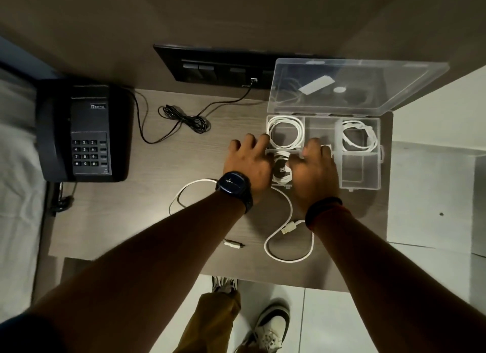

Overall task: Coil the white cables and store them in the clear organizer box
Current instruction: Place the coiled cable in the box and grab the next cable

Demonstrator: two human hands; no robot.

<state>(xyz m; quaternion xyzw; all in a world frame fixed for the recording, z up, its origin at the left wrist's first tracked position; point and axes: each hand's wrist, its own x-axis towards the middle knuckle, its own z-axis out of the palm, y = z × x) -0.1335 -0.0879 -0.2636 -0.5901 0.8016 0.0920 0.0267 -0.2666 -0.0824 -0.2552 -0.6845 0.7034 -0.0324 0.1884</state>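
The clear organizer box lies on the right of the desk with its lid tipped up at the back. One coiled white cable fills the back left compartment, and another coiled cable fills the back right one. A third white coil sits in the front left compartment between my hands. My left hand rests on the box's left edge with its fingers spread. My right hand lies over the middle divider, thumb touching the coil. A loose white cable snakes across the desk beneath my wrists.
A black desk telephone stands at the left. A black cord runs from the wall socket panel and lies bunched mid-desk. The desk's right edge is just past the box, above a tiled floor. My shoes show below the front edge.
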